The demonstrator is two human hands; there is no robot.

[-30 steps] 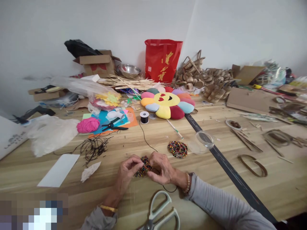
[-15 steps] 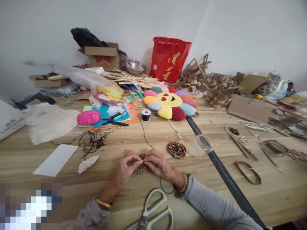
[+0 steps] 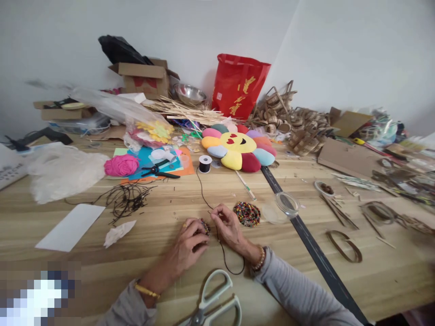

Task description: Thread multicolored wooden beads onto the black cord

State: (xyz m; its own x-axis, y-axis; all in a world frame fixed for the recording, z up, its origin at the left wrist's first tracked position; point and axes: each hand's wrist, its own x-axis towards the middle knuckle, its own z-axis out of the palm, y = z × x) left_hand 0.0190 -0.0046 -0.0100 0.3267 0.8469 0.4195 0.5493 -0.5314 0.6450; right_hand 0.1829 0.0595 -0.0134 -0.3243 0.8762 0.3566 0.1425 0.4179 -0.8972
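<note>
My left hand (image 3: 189,241) is closed over a small bundle of multicoloured beads (image 3: 205,226), mostly hidden under its fingers. Just to the right, my right hand (image 3: 228,227) pinches a thin black cord (image 3: 201,190) between thumb and fingertips. That cord runs back to a white-ended spool (image 3: 204,165), and a loop of it hangs below my right hand. A coil of multicoloured beads (image 3: 247,214) lies beside my right hand. White-handled scissors (image 3: 217,299) rest in front of my forearms, handles pointing away from me.
On the left are tangled black cord offcuts (image 3: 127,201), a white card (image 3: 70,227), crumpled tissue (image 3: 119,233) and pliers (image 3: 157,171). Behind lies a flower cushion (image 3: 238,145). To the right are a clear round lid (image 3: 286,203), a black strip (image 3: 312,244) and a brown band (image 3: 344,248).
My hands have moved apart. The left has turned palm down over the beads, while the right has lifted away slightly with the cord. The view has shifted a little.
</note>
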